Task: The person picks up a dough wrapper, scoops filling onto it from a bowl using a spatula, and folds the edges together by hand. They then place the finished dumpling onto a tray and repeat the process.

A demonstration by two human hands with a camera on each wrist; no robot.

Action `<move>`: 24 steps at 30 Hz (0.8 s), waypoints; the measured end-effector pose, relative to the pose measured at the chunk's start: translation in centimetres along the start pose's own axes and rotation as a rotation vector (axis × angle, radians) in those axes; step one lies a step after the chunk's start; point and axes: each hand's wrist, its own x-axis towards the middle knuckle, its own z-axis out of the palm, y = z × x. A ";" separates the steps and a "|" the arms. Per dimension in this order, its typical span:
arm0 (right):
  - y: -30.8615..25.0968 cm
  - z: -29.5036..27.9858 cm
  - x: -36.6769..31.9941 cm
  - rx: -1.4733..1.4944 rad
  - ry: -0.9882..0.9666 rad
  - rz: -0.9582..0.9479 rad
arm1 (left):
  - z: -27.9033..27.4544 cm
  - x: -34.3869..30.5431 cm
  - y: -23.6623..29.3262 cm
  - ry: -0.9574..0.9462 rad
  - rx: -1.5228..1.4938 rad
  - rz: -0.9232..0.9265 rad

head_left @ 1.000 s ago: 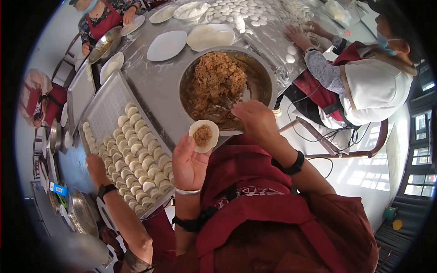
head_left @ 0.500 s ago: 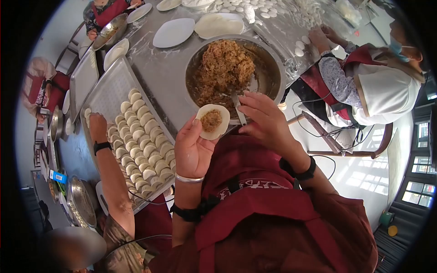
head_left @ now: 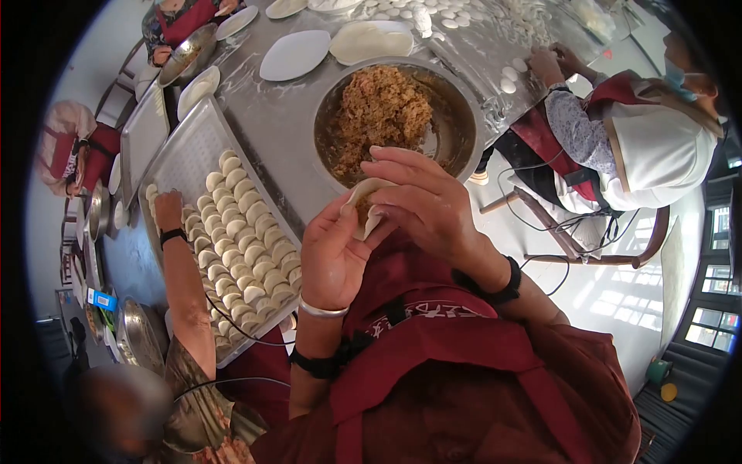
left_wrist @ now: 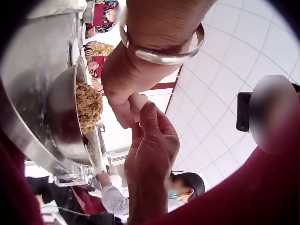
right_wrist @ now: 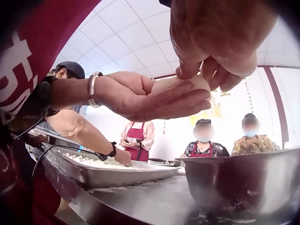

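Note:
A round dumpling wrapper (head_left: pixel 363 192) with brown filling on it is bent partway up between both hands, in front of the bowl. My left hand (head_left: pixel 332 251) holds it from the left, thumb on its near side. The right hand (head_left: pixel 433 203) pinches its right edge, hiding part of the wrapper. In the right wrist view the pale wrapper (right_wrist: pixel 192 83) rests along the left fingers. Just beyond the hands stands a steel bowl (head_left: pixel 460 147) with a mound of minced filling (head_left: pixel 382 108).
Left of the bowl lies a metal tray (head_left: pixel 174 143) with rows of folded dumplings (head_left: pixel 251 251); another person's hand (head_left: pixel 168 210) reaches into it. White plates (head_left: pixel 294 56) and floury dough rounds are at the back. A person in a white top (head_left: pixel 649 147) works at the right.
My right hand has left the spatula at the bowl and come left to the wrapper. The wrapper, flat and open before, is now bent up around its filling.

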 end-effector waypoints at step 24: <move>-1.7 1.4 -0.2 0.470 0.276 0.694 | 3.1 1.0 -0.6 0.248 0.388 0.496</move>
